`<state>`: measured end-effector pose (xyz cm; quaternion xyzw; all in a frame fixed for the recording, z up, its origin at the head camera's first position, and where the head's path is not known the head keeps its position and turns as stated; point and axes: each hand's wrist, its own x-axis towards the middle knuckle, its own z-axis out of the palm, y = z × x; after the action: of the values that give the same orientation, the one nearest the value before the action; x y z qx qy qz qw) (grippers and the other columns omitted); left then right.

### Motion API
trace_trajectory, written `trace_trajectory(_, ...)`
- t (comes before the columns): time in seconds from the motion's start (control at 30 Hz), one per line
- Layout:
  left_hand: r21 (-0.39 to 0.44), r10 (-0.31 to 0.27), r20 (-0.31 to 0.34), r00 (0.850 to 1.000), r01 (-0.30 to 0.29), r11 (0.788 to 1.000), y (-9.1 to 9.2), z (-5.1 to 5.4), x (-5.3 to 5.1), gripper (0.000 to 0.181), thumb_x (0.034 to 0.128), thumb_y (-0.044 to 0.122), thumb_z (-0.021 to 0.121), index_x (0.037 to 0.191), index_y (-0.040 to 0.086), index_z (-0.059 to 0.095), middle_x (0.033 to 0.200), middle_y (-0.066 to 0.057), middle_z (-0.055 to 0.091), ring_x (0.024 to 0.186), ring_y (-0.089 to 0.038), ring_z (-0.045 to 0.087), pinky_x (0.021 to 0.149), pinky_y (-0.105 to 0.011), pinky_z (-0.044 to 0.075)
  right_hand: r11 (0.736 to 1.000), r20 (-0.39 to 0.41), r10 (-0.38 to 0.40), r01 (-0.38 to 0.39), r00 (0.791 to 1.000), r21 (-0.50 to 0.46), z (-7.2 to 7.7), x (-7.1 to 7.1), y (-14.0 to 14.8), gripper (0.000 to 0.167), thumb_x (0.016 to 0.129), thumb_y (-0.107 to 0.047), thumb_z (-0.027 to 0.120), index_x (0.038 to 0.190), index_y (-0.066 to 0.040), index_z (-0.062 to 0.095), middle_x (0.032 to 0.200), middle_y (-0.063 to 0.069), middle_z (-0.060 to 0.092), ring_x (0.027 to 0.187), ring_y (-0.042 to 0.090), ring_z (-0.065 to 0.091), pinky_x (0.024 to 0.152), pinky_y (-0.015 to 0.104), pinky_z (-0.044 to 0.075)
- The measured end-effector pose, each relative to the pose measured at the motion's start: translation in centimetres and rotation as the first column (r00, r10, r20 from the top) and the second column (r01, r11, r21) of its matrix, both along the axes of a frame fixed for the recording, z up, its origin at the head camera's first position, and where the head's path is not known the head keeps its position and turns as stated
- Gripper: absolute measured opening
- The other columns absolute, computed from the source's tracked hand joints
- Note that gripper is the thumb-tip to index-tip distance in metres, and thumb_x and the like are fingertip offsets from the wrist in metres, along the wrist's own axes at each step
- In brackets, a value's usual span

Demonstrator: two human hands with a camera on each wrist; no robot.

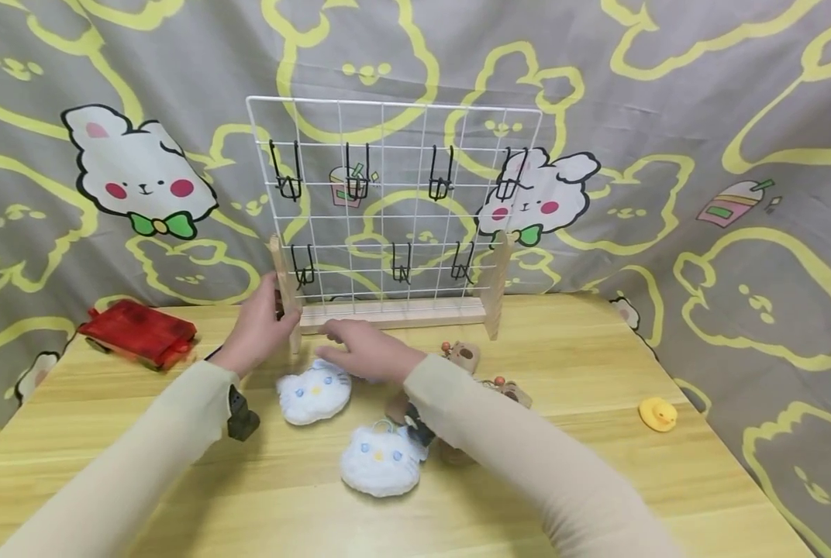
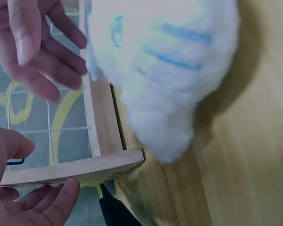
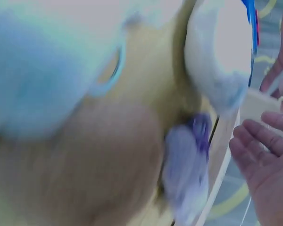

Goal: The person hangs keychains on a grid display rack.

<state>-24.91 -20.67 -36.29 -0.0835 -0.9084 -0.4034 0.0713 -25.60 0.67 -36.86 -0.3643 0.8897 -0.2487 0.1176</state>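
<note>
A white wire rack (image 1: 382, 217) stands on the wooden table (image 1: 569, 349), close to a gray cloth (image 1: 227, 46) with yellow animal shapes. The left hand (image 1: 258, 329) grips the rack's wooden side post (image 1: 284, 283), with the thumb on one side and fingers on the other. Black hooks (image 1: 440, 186) sit on the wires, four up high and three down low. The right hand (image 1: 370, 350) holds nothing; its fingers are loose and reach near the rack's bottom bar (image 1: 415, 312). A white cat toy (image 1: 315, 394) lies just under the hands, and a second fluffy cat (image 1: 381, 463) lies nearer the person. Brown toys (image 1: 463, 356) with red beads are by the right sleeve (image 1: 499, 434). Farther out, a red toy car (image 1: 139, 332) is on the left and a yellow duck (image 1: 658, 415) on the right.
</note>
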Motion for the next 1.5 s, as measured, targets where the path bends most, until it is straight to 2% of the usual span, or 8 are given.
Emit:
trace_trajectory(0.23,-0.024,0.021,0.041,0.999,-0.02,1.0,-0.4,-0.4,-0.7,0.071,0.1079,0.016,0.053,0.163,-0.004,0.013,0.14,-0.039,0.053,0.124,-0.054,0.061,0.097,-0.059,0.059,0.996,-0.017,-0.075,0.076,0.997,0.048,-1.0,1.2,-3.1,0.047,0.109,-0.036,0.054,0.141,-0.002,0.062,0.138,0.014,0.071,0.127,0.024,0.069,0.107,0.029,0.056)
trace_trajectory(0.37,-0.048,0.014,0.019,1.0,-0.013,0.999,-0.5,-0.6,-1.1,0.067,0.1078,0.016,0.054,0.16,-0.006,0.018,0.139,-0.039,0.053,0.123,-0.055,0.061,0.098,-0.06,0.059,0.993,-0.025,-0.073,0.075,0.997,0.088,-1.5,1.5,-3.4,0.039,0.107,-0.031,0.059,0.132,-0.002,0.068,0.127,0.012,0.076,0.118,0.021,0.072,0.101,0.025,0.057)
trace_trajectory(0.53,-0.066,-0.001,-0.02,1.0,-0.001,0.998,-0.5,-0.9,-1.3,0.059,0.1069,0.012,0.053,0.155,-0.009,0.025,0.139,-0.04,0.053,0.126,-0.056,0.06,0.099,-0.062,0.057,0.991,0.05,-0.041,0.034,0.998,0.129,-1.6,1.6,-3.2,0.036,0.105,-0.024,0.061,0.135,-0.004,0.065,0.125,0.012,0.075,0.115,0.02,0.071,0.097,0.023,0.057)
trace_trajectory(0.67,-0.077,-0.019,-0.024,1.0,0.017,0.997,-0.6,-1.1,-1.4,0.062,0.1061,0.007,0.053,0.156,-0.01,0.02,0.142,-0.042,0.051,0.132,-0.056,0.055,0.102,-0.063,0.055,0.99,0.113,-0.037,0.021,0.993,0.142,-1.4,1.7,-3.2,0.035,0.105,-0.019,0.062,0.137,-0.005,0.064,0.125,0.012,0.074,0.112,0.019,0.071,0.093,0.022,0.057)
trace_trajectory(0.87,-0.1,-0.021,-0.028,0.999,0.018,0.995,-0.7,-1.4,-1.5,0.063,0.1058,0.007,0.052,0.156,-0.009,0.019,0.142,-0.042,0.051,0.132,-0.056,0.056,0.103,-0.064,0.054,0.987,0.132,-0.055,0.034,0.99,0.154,-1.3,1.8,-3.3,0.03,0.105,-0.019,0.063,0.132,-0.007,0.067,0.124,0.011,0.074,0.111,0.018,0.07,0.092,0.023,0.057)
trace_trajectory(1.07,-0.094,-0.012,-0.002,1.0,0.012,0.996,-0.4,-1.3,-1.7,0.066,0.1062,0.007,0.05,0.16,-0.007,0.015,0.146,-0.042,0.049,0.135,-0.056,0.053,0.106,-0.065,0.052,0.98,0.106,-0.071,0.049,0.992,0.193,-1.1,1.8,-3.5,0.025,0.102,-0.014,0.066,0.125,-0.005,0.069,0.12,0.01,0.075,0.107,0.017,0.069,0.093,0.023,0.056)
trace_trajectory(1.3,-0.082,-0.004,0.011,1.0,0.005,0.997,-0.2,-1.2,-1.6,0.068,0.1063,0.006,0.049,0.162,-0.006,0.012,0.149,-0.043,0.046,0.135,-0.057,0.053,0.103,-0.065,0.054,0.955,0.033,-0.035,0.024,0.999,0.294,-1.3,1.7,-3.9,0.025,0.099,-0.012,0.07,0.123,-0.005,0.071,0.117,0.006,0.075,0.104,0.014,0.066,0.097,0.022,0.055)
trace_trajectory(1.5,-0.084,0.0,0.002,1.0,0.001,0.996,-0.3,-1.1,-1.5,0.067,0.1066,0.007,0.047,0.162,-0.007,0.011,0.149,-0.043,0.045,0.136,-0.057,0.052,0.104,-0.066,0.052,0.947,0.032,-0.017,0.006,0.999,0.322,-0.9,1.8,-3.7,0.022,0.096,-0.011,0.073,0.117,-0.008,0.069,0.104,0.002,0.071,0.092,0.013,0.061,0.086,0.021,0.053)
